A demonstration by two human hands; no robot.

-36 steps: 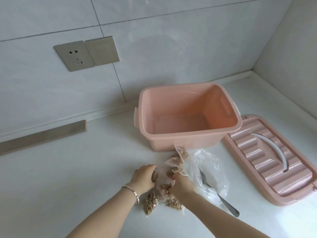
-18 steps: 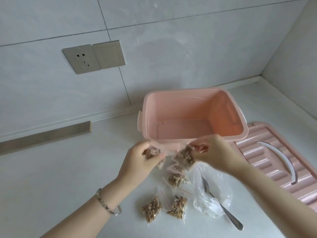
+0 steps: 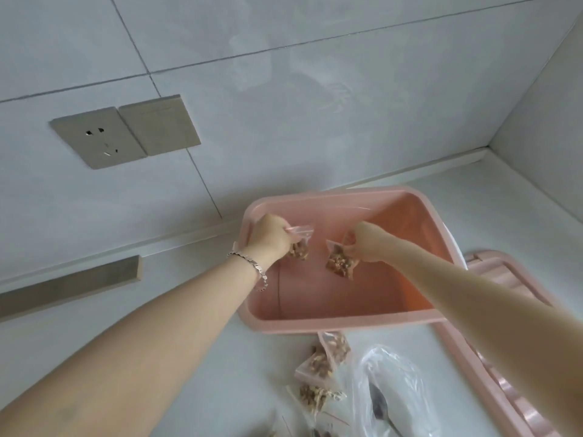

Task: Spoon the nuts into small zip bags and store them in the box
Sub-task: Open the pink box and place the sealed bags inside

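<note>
Deposit pending, centre frame.
Your left hand [image 3: 271,236] pinches the left nut bag [image 3: 298,251], your right hand [image 3: 367,244] the right nut bag [image 3: 340,264]; both hang inside the pink box [image 3: 331,324], floor directly below.

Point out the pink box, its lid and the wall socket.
pink box [image 3: 315,324], head view, near rim.
lid [image 3: 501,263], head view, far edge.
wall socket [image 3: 101,137], head view, faceplate middle.
</note>
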